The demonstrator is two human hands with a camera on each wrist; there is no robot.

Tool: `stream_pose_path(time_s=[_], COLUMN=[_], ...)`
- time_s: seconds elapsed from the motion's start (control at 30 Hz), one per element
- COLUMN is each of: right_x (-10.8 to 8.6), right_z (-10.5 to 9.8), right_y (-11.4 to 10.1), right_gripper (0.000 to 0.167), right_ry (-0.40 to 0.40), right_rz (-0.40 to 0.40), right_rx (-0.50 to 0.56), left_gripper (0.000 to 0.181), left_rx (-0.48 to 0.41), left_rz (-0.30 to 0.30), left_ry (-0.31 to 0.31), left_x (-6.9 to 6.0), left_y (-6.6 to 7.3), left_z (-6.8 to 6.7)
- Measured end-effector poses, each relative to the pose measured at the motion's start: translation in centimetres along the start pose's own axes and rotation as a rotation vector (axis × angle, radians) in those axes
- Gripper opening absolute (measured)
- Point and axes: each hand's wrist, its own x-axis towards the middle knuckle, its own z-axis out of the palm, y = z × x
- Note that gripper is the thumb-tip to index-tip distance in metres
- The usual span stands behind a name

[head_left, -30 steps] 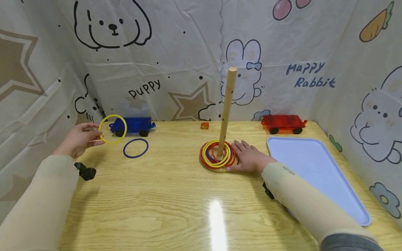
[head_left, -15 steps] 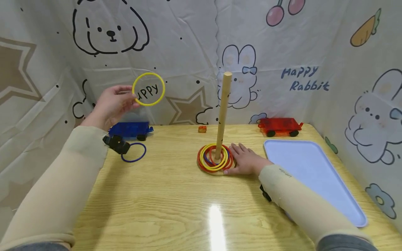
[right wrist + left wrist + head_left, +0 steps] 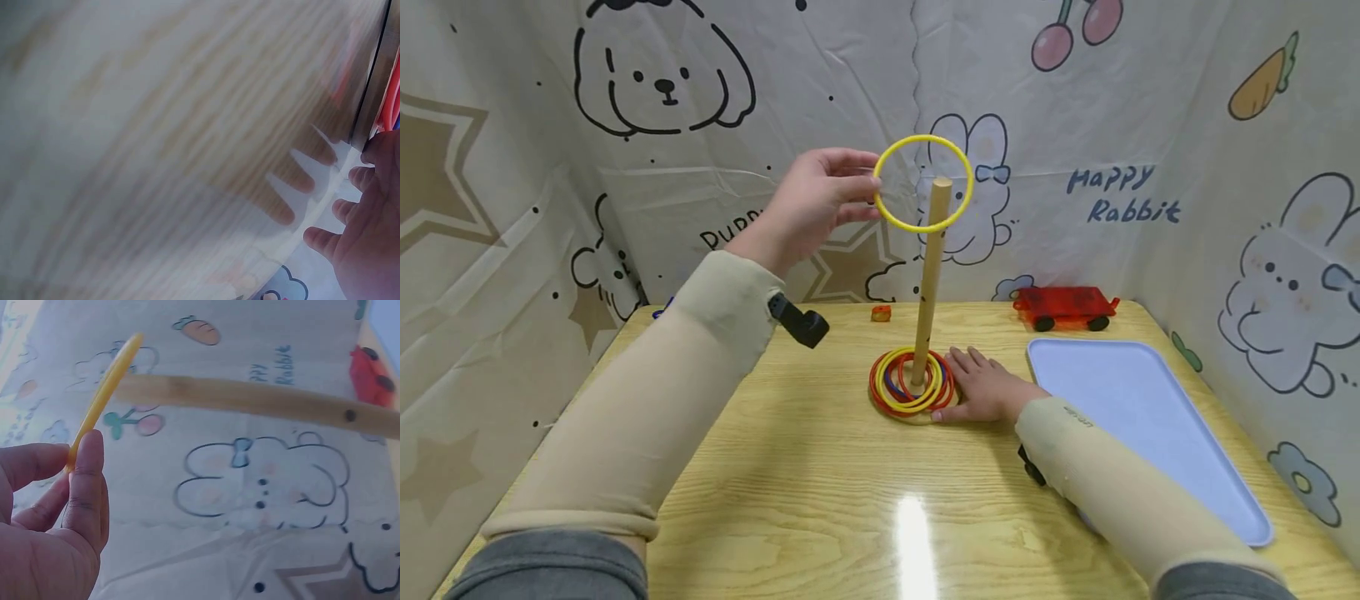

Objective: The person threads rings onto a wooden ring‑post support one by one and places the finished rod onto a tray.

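Note:
My left hand (image 3: 820,200) pinches a yellow ring (image 3: 923,138) between thumb and fingers, up at the top of an upright wooden peg (image 3: 927,292). In the left wrist view the ring (image 3: 103,400) stands nearly edge-on at the peg's end (image 3: 144,387); whether it encircles the tip I cannot tell. Around the foot of the peg lie several red, yellow and blue rings (image 3: 880,402) on a round wooden base (image 3: 917,420). My right hand (image 3: 985,392) rests against the right side of that base, fingers spread and nearly straight.
A pale blue tray (image 3: 1150,425) lies to the right, with a red toy wagon (image 3: 1064,308) behind it. One small orange block (image 3: 881,313) sits at the table's back edge. My left sleeve hides most of the blue wagon (image 3: 661,313). Printed cloth walls surround the table.
My left hand has lifted the yellow ring and carried it rightward to the top of the peg. Its arm now covers the loose blue ring. My right hand has stayed at the base.

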Motion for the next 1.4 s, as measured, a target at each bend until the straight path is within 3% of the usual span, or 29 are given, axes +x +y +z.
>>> stream_pose_path(time_s=[0.13, 0.3, 0.47, 0.67, 0.83, 1.07, 1.27, 1.4], right_x=[0.1, 0.2, 0.0, 0.0, 0.0, 0.0, 0.0, 0.0], right_z=[0.1, 0.2, 0.1, -0.1, -0.2, -0.2, 0.0, 0.1], right_y=[0.0, 0.2, 0.1, 0.0, 0.1, 0.0, 0.1, 0.1], right_gripper=[0.110, 0.111, 0.111, 0.111, 0.110, 0.111, 0.111, 0.110], right_ry=[-0.006, -0.010, 0.001, -0.002, 0.002, 0.000, 0.002, 0.002], right_rz=[-0.001, 0.000, -0.004, -0.004, -0.002, 0.005, 0.010, 0.003], right_rx=[-0.010, -0.009, 0.004, -0.007, -0.014, 0.003, 0.008, 0.008], left_gripper=[0.030, 0.030, 0.033, 0.036, 0.038, 0.037, 0.036, 0.035], left_rx=[0.042, 0.127, 0.194, 0.220, 0.239, 0.250, 0.264, 0.328], left_rz=[-0.047, -0.165, -0.278, -0.345, -0.387, -0.435, -0.453, -0.424], left_ry=[-0.039, -0.047, -0.071, -0.117, -0.159, -0.151, -0.159, -0.179], left_x=[0.8, 1.3, 1.1, 0.4, 0.1, -0.4, -0.7, -1.0], left_y=[-2.0, -6.6, -11.7, -15.7, -18.0, -20.5, -20.9, -20.9], left_z=[0.9, 0.2, -0.8, -1.0, -0.7, -0.9, -1.1, -1.6])
